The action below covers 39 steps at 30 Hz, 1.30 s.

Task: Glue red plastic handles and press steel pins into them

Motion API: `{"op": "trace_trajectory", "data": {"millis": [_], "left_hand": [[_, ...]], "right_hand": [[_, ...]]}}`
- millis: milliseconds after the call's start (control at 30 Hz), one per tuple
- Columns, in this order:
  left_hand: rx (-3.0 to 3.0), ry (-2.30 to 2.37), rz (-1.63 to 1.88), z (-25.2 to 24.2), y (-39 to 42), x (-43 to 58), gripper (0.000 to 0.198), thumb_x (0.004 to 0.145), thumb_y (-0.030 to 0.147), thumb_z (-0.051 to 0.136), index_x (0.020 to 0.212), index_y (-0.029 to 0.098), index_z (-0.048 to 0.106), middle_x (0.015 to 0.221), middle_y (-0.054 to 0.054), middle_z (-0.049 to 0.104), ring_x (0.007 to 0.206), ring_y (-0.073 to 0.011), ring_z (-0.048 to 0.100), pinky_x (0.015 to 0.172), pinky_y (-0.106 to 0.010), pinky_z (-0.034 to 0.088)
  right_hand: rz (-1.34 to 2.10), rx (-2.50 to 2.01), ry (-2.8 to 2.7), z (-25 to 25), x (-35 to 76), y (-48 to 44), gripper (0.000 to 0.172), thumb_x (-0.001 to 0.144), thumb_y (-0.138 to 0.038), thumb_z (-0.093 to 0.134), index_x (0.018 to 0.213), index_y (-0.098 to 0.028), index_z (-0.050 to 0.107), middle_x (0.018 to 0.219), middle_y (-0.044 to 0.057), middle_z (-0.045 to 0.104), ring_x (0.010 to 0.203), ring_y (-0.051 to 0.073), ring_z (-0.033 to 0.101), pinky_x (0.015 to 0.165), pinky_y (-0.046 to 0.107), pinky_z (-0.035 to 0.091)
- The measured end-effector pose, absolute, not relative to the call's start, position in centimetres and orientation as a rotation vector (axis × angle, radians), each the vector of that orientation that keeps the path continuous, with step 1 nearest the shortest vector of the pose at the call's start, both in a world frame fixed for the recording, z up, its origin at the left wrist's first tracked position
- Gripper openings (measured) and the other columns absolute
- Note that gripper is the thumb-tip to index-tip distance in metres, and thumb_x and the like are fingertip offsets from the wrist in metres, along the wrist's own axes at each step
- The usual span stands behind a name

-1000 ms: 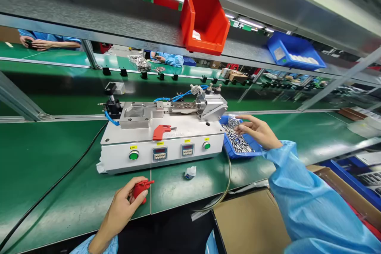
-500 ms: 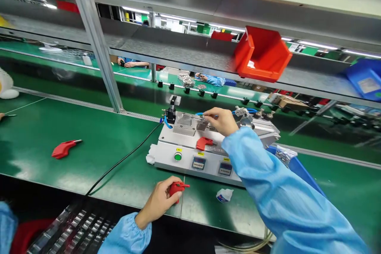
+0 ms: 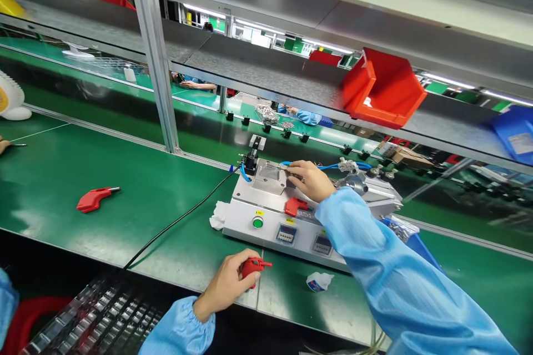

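Observation:
My left hand (image 3: 229, 282) is closed around a red plastic handle-shaped piece (image 3: 252, 269) with a thin red stem pointing right, above the bench's front edge. My right hand (image 3: 308, 180) reaches over a silver benchtop machine (image 3: 245, 199), fingers bent together at the right side of its metal fixture block (image 3: 270, 176). Whatever those fingertips hold is too small or hidden to make out. Below that hand, another red piece (image 3: 295, 206) lies on the machine's top. A third red handle piece (image 3: 95, 199) with a metal tip rests on the green bench to the left.
A black cable (image 3: 183, 211) runs from the machine across the bench. Crumpled white wrapping (image 3: 320, 282) lies in front. At right stands a blue bin (image 3: 420, 247) with bagged metal parts. A red bin (image 3: 385, 91) sits on the shelf above. Another person's hand (image 3: 4, 145) shows at far left.
The view has shifted slightly, so the scene sits further right. My right hand's fingers have come lower and nearer the fixture block. My left hand still holds the red piece.

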State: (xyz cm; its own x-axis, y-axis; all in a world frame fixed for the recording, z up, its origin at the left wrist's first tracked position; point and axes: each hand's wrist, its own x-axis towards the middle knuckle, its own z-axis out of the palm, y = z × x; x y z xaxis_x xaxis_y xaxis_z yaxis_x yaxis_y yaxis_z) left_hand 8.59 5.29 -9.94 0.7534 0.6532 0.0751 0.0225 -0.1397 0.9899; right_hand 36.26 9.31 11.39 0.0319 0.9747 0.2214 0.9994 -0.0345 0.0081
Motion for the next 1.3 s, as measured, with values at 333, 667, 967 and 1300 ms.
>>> {"op": "trace_trajectory", "data": {"millis": [333,667,967,1300], "left_hand": [[2.052,0.636,1.153,-0.6,9.4,10.7,0.042,0.102,0.035,0.055,0.142,0.021,0.055,0.113,-0.01,0.076,0.09,-0.0223,0.073,0.086,-0.034,0.06],[2.827,1.015,0.652,10.5,18.5,19.5,0.013,0.103,0.019,0.056,0.109,0.013,0.066,0.113,-0.014,0.067,0.098,-0.0307,0.074,0.084,-0.039,0.056],[2.851,0.72,0.915,6.9,18.8,16.6,0.021,0.104,0.028,0.054,0.101,0.017,0.071,0.106,-0.013,0.071,0.1,-0.0289,0.063,0.09,-0.043,0.053],[2.813,0.405,0.835,-0.8,12.7,9.2,0.027,0.108,0.032,0.043,0.111,0.021,0.067,0.089,-0.006,0.068,0.081,-0.0217,0.065,0.074,-0.031,0.05]], "right_hand": [[-0.192,-1.824,-1.88,11.3,36.6,-1.5,0.028,0.103,-0.041,0.054,0.105,-0.026,0.077,0.121,0.012,0.074,0.118,0.031,0.071,0.107,0.051,0.058],[-0.069,-1.709,-1.802,7.0,31.8,-8.8,0.019,0.104,-0.032,0.056,0.103,-0.03,0.075,0.127,0.011,0.072,0.113,0.028,0.074,0.095,0.043,0.066],[-0.153,-1.763,-1.628,6.2,34.6,-12.6,0.018,0.104,-0.034,0.055,0.106,-0.033,0.073,0.118,0.009,0.074,0.106,0.029,0.075,0.092,0.045,0.066],[-0.417,-2.077,-1.365,1.5,37.8,-13.8,0.025,0.104,-0.038,0.05,0.118,-0.025,0.066,0.096,0.009,0.069,0.083,0.025,0.071,0.079,0.039,0.061]]}}
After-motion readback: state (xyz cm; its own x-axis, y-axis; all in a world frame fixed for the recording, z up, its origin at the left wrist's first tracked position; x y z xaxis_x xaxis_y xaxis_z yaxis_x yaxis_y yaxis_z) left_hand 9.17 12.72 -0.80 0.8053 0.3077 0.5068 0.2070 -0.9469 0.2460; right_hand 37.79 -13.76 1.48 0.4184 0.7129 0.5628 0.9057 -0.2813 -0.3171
